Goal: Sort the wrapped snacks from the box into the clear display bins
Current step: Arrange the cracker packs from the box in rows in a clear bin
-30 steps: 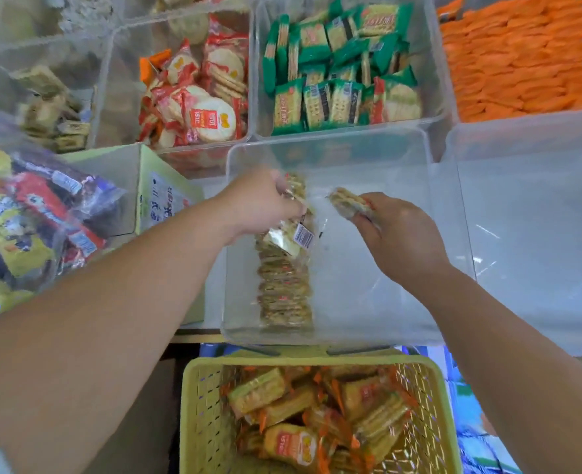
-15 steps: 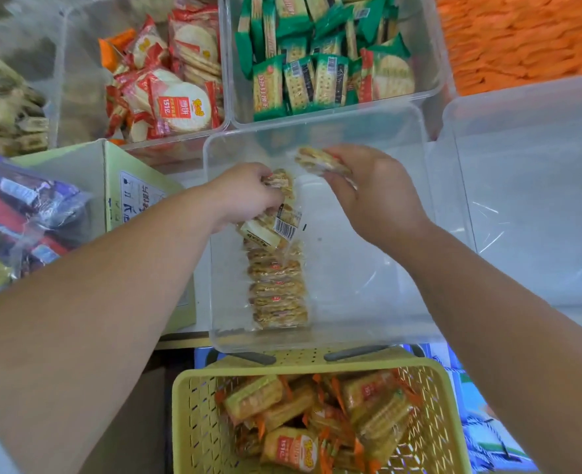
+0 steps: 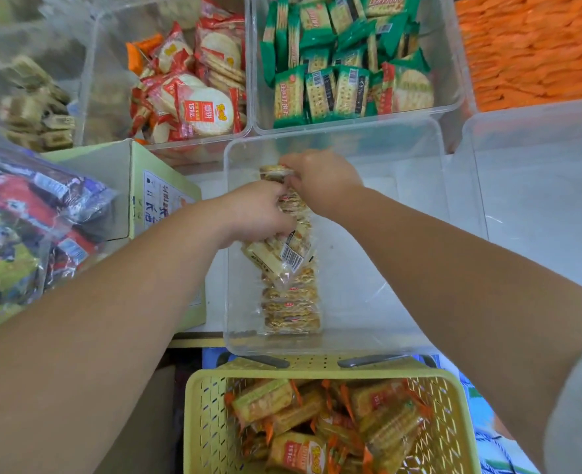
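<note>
Several cracker packs point(image 3: 277, 256) gripped in left hand point(image 3: 258, 213), one pinched by right hand point(image 3: 320, 179) — clear bin point(image 3: 368, 285), white surface point(image 3: 210, 184)

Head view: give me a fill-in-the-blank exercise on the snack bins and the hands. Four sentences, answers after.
The perforated basket nearest the camera is ____ in colour.
The rear bin just beyond the clear bin holds crackers in ____ wrappers.
The left hand grips a bunch of snack packs, one showing a black-and-white ____.
The right hand pinches one pack at the ____ end of the row.
Missing words: yellow; green; barcode; far.
</note>
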`<state>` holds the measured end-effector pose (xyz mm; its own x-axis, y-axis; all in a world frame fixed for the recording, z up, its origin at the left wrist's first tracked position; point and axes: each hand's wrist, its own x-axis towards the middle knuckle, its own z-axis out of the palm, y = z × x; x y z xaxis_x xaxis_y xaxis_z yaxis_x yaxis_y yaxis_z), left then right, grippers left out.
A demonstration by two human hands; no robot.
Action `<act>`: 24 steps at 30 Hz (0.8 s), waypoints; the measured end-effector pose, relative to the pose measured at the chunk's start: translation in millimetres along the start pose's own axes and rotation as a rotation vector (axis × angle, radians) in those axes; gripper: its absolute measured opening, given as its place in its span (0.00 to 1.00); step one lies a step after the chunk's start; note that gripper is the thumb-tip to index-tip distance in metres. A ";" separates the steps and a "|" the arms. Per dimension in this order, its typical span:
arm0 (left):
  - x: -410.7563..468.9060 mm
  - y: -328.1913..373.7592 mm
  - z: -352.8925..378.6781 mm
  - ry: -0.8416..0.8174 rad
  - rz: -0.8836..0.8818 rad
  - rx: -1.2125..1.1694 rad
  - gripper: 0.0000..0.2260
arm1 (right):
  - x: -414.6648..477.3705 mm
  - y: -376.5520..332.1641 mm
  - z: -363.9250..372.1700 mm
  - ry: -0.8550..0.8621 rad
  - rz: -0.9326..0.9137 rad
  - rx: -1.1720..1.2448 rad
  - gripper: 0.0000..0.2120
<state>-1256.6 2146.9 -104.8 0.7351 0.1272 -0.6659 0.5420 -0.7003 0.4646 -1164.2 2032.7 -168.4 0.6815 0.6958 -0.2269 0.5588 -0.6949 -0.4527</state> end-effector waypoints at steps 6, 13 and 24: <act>-45.4 -19.6 0.2 0.264 0.026 -0.239 0.28 | -0.9 -7.3 16.6 0.060 0.033 0.010 0.17; -83.3 -52.8 33.9 0.774 -0.146 -1.171 0.22 | -18.1 -7.4 32.8 0.412 0.399 0.760 0.28; -86.6 -61.2 40.1 0.357 -0.275 -0.804 0.38 | 3.4 -20.7 29.8 0.207 0.743 0.941 0.45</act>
<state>-1369.7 2150.6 -99.0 0.5480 0.5197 -0.6554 0.7377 0.0689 0.6715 -1187.6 2054.9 -185.5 0.8002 0.0829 -0.5939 -0.5022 -0.4486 -0.7393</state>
